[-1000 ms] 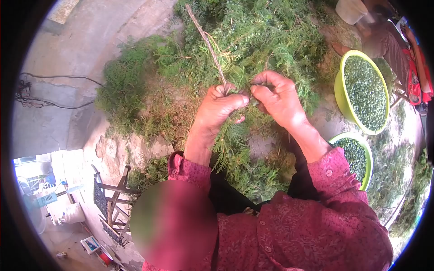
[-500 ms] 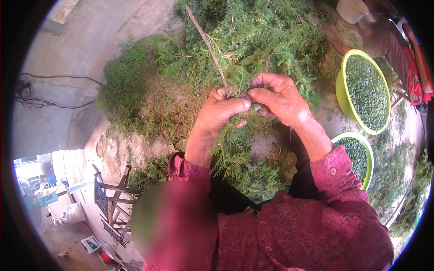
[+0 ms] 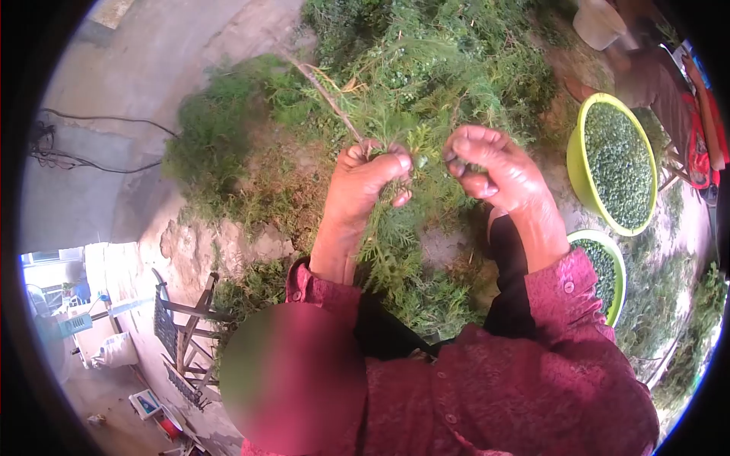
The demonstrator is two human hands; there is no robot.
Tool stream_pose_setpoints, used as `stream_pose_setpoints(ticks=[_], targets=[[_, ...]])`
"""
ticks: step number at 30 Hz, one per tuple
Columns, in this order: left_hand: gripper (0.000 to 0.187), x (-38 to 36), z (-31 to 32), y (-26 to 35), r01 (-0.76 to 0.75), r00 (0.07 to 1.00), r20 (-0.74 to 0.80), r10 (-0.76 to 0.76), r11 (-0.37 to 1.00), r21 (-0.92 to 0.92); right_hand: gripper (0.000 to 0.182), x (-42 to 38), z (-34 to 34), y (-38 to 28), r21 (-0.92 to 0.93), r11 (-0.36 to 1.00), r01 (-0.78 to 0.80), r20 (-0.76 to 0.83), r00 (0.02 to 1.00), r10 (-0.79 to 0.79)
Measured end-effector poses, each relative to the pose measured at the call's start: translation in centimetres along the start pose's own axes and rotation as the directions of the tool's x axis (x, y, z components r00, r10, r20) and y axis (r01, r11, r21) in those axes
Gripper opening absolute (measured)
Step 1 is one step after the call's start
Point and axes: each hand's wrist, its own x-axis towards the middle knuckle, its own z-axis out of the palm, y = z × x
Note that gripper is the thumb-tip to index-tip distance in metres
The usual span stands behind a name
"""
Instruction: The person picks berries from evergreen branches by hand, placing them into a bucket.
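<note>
My left hand (image 3: 353, 190) is closed around a cypress-like branch (image 3: 332, 105), pinching it between thumb and fingers. Its bare woody stem points up and left, and green sprigs stick out by the thumb. A short gap to the right, my right hand (image 3: 509, 175) is curled with fingertips together; whatever they may hold is too small to make out. Below and behind both hands lies feathery cut greenery (image 3: 403, 281). To the right, a large lime-green basin (image 3: 579, 171) is filled with small green cones or berries (image 3: 620, 163).
A second green basin (image 3: 622, 277) with similar contents stands nearer me. Beyond my hands spreads a big heap of branches (image 3: 456, 68). Another person's leg (image 3: 646, 80) and a white bucket (image 3: 597, 24) are at upper right. A folding chair (image 3: 182, 330) and cables (image 3: 99, 163) are at left.
My right hand has pulled away from the branch to the right, opening a gap between the hands. The branch in my left hand has tipped further left and lower.
</note>
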Motion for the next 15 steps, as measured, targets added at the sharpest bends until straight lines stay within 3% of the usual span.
stream_pose_setpoints(ticks=[2, 5, 7, 13, 15], targets=[[0.005, 0.3, 0.0, -0.4, -0.153, 0.979, -0.132, 0.158, 0.987, 0.045, 0.012, 0.1, 0.6, 0.5, -0.102, 0.995, 0.011, -0.035, 0.999, -0.014], [0.004, 0.2, 1.0, -0.8, -0.257, 0.944, -0.163, 0.286, 0.950, 0.178, 0.017, 0.5, 0.9, 1.4, -0.140, 0.990, -0.001, -0.026, 1.000, -0.003], [0.003, 0.3, 1.7, -1.2, -0.284, 0.939, -0.143, 0.311, 0.941, 0.182, 0.019, 0.6, 1.0, 1.5, -0.249, 0.968, -0.014, -0.092, 0.996, -0.009], [0.005, 0.4, 1.7, -1.6, -0.336, 0.929, -0.095, 0.358, 0.922, 0.191, 0.012, 0.6, 1.3, 1.6, -0.183, 0.983, -0.019, -0.097, 0.995, 0.001], [0.008, 0.8, 1.0, -1.3, -0.274, 0.935, -0.136, 0.329, 0.909, 0.315, 0.010, -0.6, 1.5, 1.1, -0.148, 0.989, -0.028, -0.065, 0.998, 0.019]])
